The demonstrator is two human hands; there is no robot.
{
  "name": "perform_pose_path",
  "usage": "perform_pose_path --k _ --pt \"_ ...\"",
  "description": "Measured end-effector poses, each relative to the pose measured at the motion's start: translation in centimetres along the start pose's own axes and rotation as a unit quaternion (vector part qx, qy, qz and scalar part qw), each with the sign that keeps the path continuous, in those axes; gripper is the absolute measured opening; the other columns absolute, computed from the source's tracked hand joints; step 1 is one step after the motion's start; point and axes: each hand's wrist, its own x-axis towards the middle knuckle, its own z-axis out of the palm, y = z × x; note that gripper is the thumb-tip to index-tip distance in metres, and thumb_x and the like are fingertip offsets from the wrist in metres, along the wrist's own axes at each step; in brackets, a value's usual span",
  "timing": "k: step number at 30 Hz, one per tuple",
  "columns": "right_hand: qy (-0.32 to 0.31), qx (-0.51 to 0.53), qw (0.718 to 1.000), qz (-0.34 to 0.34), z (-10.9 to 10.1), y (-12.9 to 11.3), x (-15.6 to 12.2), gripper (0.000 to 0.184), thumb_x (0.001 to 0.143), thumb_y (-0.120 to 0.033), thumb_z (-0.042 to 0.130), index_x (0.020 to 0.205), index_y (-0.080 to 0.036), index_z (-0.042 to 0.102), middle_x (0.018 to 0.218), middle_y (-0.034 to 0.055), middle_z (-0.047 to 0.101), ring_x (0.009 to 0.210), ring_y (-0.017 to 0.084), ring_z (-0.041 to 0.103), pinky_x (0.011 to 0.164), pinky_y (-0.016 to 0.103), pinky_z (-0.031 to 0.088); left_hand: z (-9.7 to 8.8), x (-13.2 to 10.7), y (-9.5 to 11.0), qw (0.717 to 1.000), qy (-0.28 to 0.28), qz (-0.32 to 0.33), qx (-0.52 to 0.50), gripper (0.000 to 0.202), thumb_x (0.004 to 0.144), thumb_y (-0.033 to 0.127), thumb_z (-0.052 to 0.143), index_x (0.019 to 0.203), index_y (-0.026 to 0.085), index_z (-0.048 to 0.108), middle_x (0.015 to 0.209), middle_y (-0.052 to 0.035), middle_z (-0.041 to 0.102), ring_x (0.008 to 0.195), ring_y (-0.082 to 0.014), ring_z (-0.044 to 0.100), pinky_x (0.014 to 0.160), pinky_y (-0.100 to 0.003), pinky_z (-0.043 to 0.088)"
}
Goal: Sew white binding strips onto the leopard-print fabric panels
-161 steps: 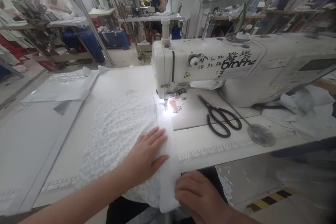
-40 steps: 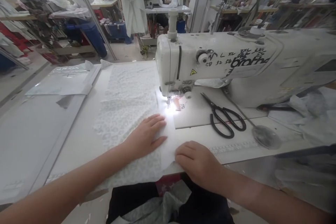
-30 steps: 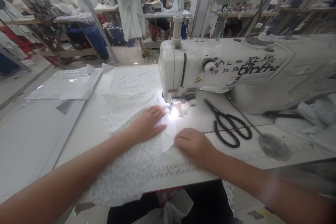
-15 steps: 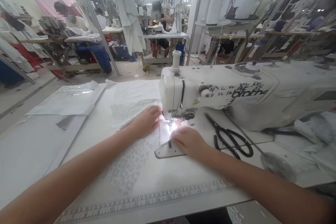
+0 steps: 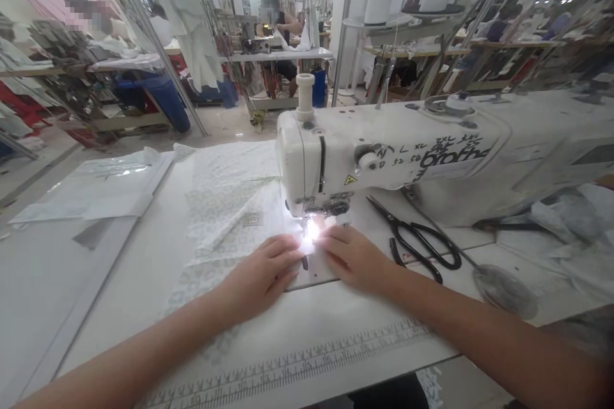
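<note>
A white sewing machine [image 5: 326, 153] stands on the table, its lamp glaring over the needle. Pale fabric with a grey print [image 5: 215, 204] lies left of the needle and runs under my left forearm. A small label [image 5: 252, 220] shows on it. My left hand [image 5: 268, 271] is closed on the fabric, fingertips just in front of the presser foot. Close by on the right, my right hand [image 5: 352, 255] pinches the fabric's edge beside the needle. Glare hides the exact spot at the fingertips.
Black-handled scissors [image 5: 415, 239] lie right of my right hand, near a round metal piece [image 5: 506, 291]. A ruler strip [image 5: 297, 364] runs along the front edge. A plastic-covered stack [image 5: 91, 185] sits left; crumpled cloth [image 5: 566, 236] lies right. Co-workers sit at machines beyond.
My left hand has moved back toward me from beside the machine head to in front of the needle. The label has come into view. The camera view has shifted slightly.
</note>
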Motion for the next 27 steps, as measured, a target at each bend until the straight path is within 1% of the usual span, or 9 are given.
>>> perform_pose_path --k 4,9,11,14,18,22,27 --pt "-0.027 -0.024 0.999 -0.041 0.2 -0.1 -0.2 0.025 0.084 -0.009 0.042 0.104 -0.016 0.057 0.096 0.0078 0.060 0.093 0.021 0.050 0.083 0.039 0.044 0.1 0.0 0.0 1.000 -0.020 0.012 0.011 0.036 0.088 0.020 0.045 0.124 0.021 0.049 0.124 -0.0072 0.054 0.122 -0.0229 0.042 0.099 -0.042 0.043" --pt "-0.046 -0.053 0.997 -0.041 0.2 -0.4 -0.2 0.023 0.086 -0.011 0.042 0.103 -0.013 0.057 0.097 0.0083 0.059 0.095 0.022 0.048 0.084 0.039 0.043 0.1 -0.1 -0.3 0.998 -0.051 0.013 0.024 0.038 0.089 0.026 0.045 0.126 0.019 0.047 0.128 -0.0068 0.052 0.125 -0.0241 0.039 0.103 -0.044 0.038" --pt "-0.051 -0.062 0.996 -0.032 0.2 -0.5 -0.1 0.022 0.086 -0.012 0.042 0.102 -0.012 0.058 0.096 0.0089 0.059 0.094 0.022 0.049 0.083 0.039 0.043 0.0 -0.1 -0.5 0.998 -0.055 0.009 0.031 0.039 0.089 0.028 0.045 0.127 0.020 0.047 0.129 -0.0062 0.052 0.125 -0.0241 0.038 0.103 -0.044 0.037" --pt "-0.062 -0.082 0.995 -0.001 0.3 -0.5 0.3 0.023 0.086 -0.016 0.042 0.101 -0.012 0.058 0.096 0.0103 0.059 0.091 0.023 0.049 0.081 0.040 0.043 -0.1 0.3 -1.1 0.997 -0.057 0.005 0.044 0.040 0.089 0.031 0.045 0.128 0.020 0.046 0.131 -0.0058 0.050 0.125 -0.0244 0.038 0.104 -0.045 0.036" --pt "-0.082 -0.113 0.990 0.033 0.4 -0.4 0.4 0.028 0.086 -0.021 0.044 0.109 -0.010 0.056 0.101 0.0129 0.056 0.093 0.026 0.048 0.080 0.042 0.043 -0.4 1.3 -2.1 0.997 -0.050 0.009 0.052 0.040 0.089 0.032 0.046 0.127 0.020 0.047 0.130 -0.0061 0.050 0.124 -0.0239 0.039 0.103 -0.044 0.036" --pt "-0.079 -0.117 0.989 0.047 0.3 -0.4 0.2 0.030 0.086 -0.024 0.043 0.111 -0.012 0.054 0.107 0.0139 0.055 0.094 0.027 0.047 0.078 0.042 0.043 -0.7 2.1 -2.7 0.998 -0.041 0.000 0.042 0.038 0.088 0.032 0.046 0.124 0.020 0.048 0.126 -0.0055 0.053 0.122 -0.0226 0.041 0.103 -0.043 0.036" --pt "-0.075 -0.118 0.989 0.050 0.0 -0.4 0.2 0.028 0.088 -0.024 0.040 0.107 -0.012 0.056 0.104 0.0135 0.058 0.090 0.026 0.050 0.076 0.041 0.043 -0.7 2.2 -3.0 0.998 -0.048 0.004 0.042 0.038 0.088 0.034 0.046 0.123 0.020 0.048 0.129 -0.0054 0.051 0.122 -0.0226 0.042 0.107 -0.043 0.031"
